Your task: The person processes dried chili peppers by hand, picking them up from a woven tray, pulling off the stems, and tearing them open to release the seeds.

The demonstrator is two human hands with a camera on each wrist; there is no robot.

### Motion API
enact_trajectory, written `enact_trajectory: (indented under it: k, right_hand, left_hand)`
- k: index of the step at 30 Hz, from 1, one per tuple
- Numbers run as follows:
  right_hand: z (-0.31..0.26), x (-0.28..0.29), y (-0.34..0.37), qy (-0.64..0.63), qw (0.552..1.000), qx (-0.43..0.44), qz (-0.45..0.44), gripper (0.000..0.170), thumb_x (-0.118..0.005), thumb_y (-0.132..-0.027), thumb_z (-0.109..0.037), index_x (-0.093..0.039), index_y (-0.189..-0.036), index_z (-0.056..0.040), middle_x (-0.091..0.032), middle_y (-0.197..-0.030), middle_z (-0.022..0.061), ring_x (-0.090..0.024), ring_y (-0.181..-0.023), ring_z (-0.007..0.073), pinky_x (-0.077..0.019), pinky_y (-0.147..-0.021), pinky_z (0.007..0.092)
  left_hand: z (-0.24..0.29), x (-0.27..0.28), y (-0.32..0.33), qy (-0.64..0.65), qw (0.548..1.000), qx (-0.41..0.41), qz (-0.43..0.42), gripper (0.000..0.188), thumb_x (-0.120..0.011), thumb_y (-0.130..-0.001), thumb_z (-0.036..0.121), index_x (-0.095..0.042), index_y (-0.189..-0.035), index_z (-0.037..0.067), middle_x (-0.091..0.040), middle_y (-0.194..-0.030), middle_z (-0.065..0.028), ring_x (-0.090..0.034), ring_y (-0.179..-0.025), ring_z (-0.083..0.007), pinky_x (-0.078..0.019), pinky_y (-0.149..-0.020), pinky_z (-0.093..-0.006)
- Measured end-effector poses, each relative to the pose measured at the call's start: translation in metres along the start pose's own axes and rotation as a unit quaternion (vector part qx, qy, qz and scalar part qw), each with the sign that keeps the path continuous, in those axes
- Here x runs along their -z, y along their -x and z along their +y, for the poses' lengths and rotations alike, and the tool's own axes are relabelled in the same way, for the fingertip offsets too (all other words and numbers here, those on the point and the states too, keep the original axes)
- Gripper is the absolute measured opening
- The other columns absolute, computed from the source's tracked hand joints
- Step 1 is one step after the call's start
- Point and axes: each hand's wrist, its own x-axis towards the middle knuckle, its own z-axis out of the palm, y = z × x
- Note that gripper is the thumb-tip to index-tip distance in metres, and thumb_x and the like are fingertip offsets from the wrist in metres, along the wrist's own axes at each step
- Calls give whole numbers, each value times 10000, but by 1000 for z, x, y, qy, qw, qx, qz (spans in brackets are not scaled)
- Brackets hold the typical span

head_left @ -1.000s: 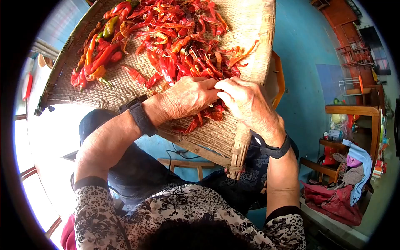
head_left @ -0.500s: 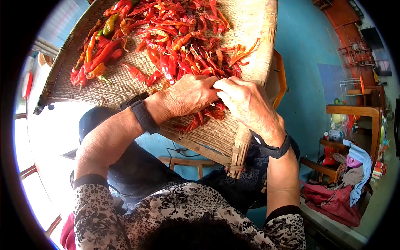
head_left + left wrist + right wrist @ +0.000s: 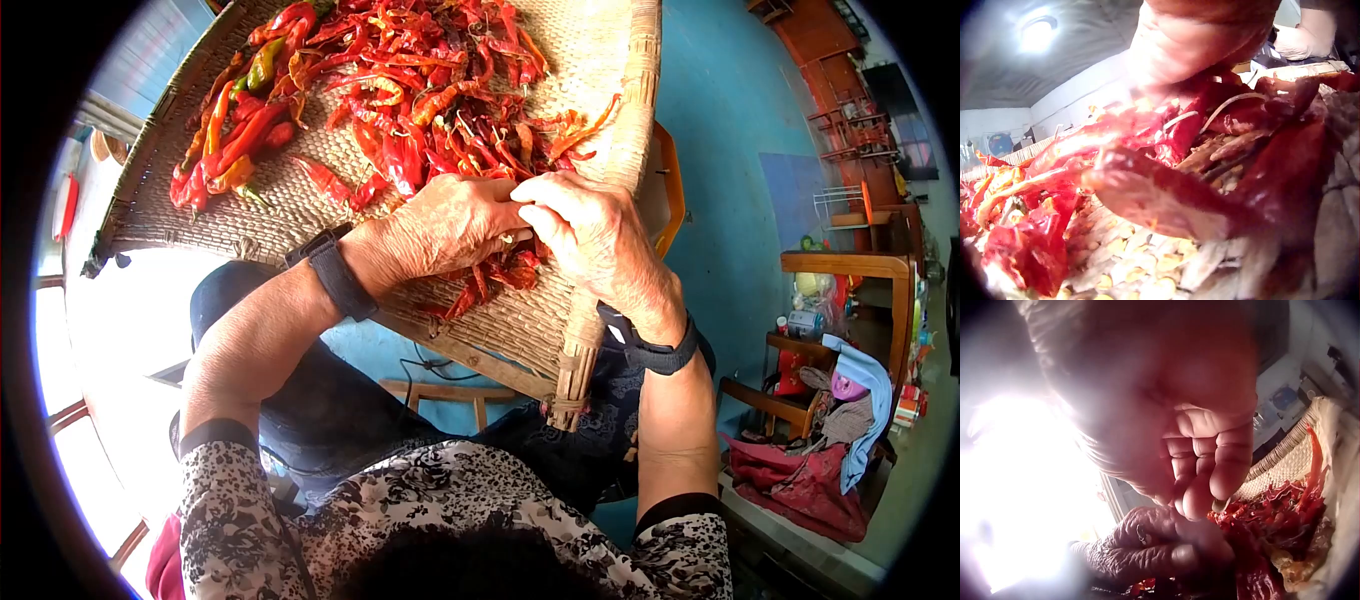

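Note:
Both hands meet over a woven tray (image 3: 520,330) of red dried chili peppers (image 3: 405,160). The left hand (image 3: 450,225) has its fingers curled at a chili pepper, mostly hidden by the hand; a pale bit (image 3: 517,238) shows under its fingertips. Thumb and forefinger of the right hand (image 3: 595,235) pinch at the same spot, touching the left fingertips. In the right wrist view the right fingers (image 3: 1197,494) are bent, with a small pale piece at one tip. Peppers with thin stems and loose seeds (image 3: 1135,262) lie under the left hand.
Fresher red, orange and green peppers (image 3: 235,140) lie at the tray's left. A thick bound rim (image 3: 640,90) edges its right side, with an orange-edged object (image 3: 670,190) just beyond. A wooden chair (image 3: 790,400) with cloths stands at the right.
The right hand has shifted slightly up and turned, its thumb now showing more apart from the forefinger. A pale bit has come into view under the left fingertips. The tray stays put.

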Motion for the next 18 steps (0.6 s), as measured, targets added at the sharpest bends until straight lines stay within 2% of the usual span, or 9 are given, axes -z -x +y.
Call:
enact_trajectory:
  k: [7, 9, 11, 12, 13, 14, 15, 16, 18]
  right_hand:
    - [-4, 2, -9, -21, 996, -6, 83, 63, -637, -903, -51, -640, -962, -28, -668, -806, 163, -678, -749, 340, -531, -641, 375]
    - [-3, 1, -9, -50, 992, -32, 110, 62, -645, -906, -64, -643, -956, -26, -670, -802, 172, -682, -751, 336, -530, -640, 370]
    - [2, -1, -8, -57, 993, -41, 97, 104, -655, -910, -82, -640, -999, -30, -664, -801, 158, -674, -727, 310, -523, -635, 363]
    - [3, -2, -8, -75, 992, -64, 75, 133, -661, -910, -92, -634, -1026, -32, -658, -800, 146, -662, -712, 291, -519, -631, 359]
    - [3, -3, -9, -93, 990, -86, 54, 163, -666, -911, -103, -629, -1054, -35, -651, -800, 134, -649, -697, 272, -515, -627, 355]
    - [6, -6, -8, -92, 991, -87, 37, 260, -679, -906, -111, -598, -1145, -46, -633, -796, 109, -619, -674, 237, -509, -620, 350]
    - [4, -7, -10, -92, 991, -86, 36, 260, -679, -906, -111, -598, -1145, -46, -633, -796, 109, -619, -674, 237, -509, -620, 350]
    - [1, -7, -11, -97, 989, -106, 38, 295, -685, -899, -105, -585, -1172, -52, -632, -795, 106, -615, -671, 231, -509, -620, 348]
    - [1, -8, -12, -102, 988, -109, 43, 398, -702, -878, -81, -547, -1245, -69, -630, -801, 97, -603, -659, 215, -511, -620, 343]
  left_hand:
    - [0, 4, -2, 133, 990, 6, 52, 183, -632, -919, 142, -651, -1084, 65, -634, -895, -137, -653, -778, -351, -536, -668, -431]
    - [4, 11, -3, 146, 987, 14, 58, 140, -632, -929, 126, -660, -1042, 48, -641, -857, -150, -662, -774, -348, -530, -671, -418]
    - [15, 26, -6, 236, 960, 148, 2, 161, -632, -956, 141, -672, -1058, 23, -661, -996, -172, -671, -870, -273, -532, -763, -351]
    - [13, 26, -4, 233, 956, 176, 13, 163, -640, -962, 150, -675, -1056, 21, -673, -989, -139, -658, -894, -197, -521, -763, -327]
    - [9, 24, -3, 233, 956, 176, 14, 163, -640, -962, 150, -675, -1056, 21, -673, -989, -139, -658, -894, -197, -521, -763, -327]
    - [4, 21, -1, 261, 946, 182, 60, 171, -646, -959, 149, -671, -1066, 17, -677, -989, -112, -652, -892, -173, -523, -746, -327]
    - [2, 18, -1, 288, 933, 187, 106, 181, -652, -957, 148, -666, -1077, 13, -682, -990, -85, -647, -889, -150, -524, -730, -326]
    - [1, 16, -1, 281, 937, 149, 145, 304, -646, -949, 115, -595, -1233, 18, -674, -960, -42, -635, -867, -124, -523, -703, -313]
    - [6, 21, 0, 251, 941, 194, 118, 396, -636, -943, 92, -521, -1317, 27, -665, -937, -51, -636, -857, -130, -525, -708, -308]
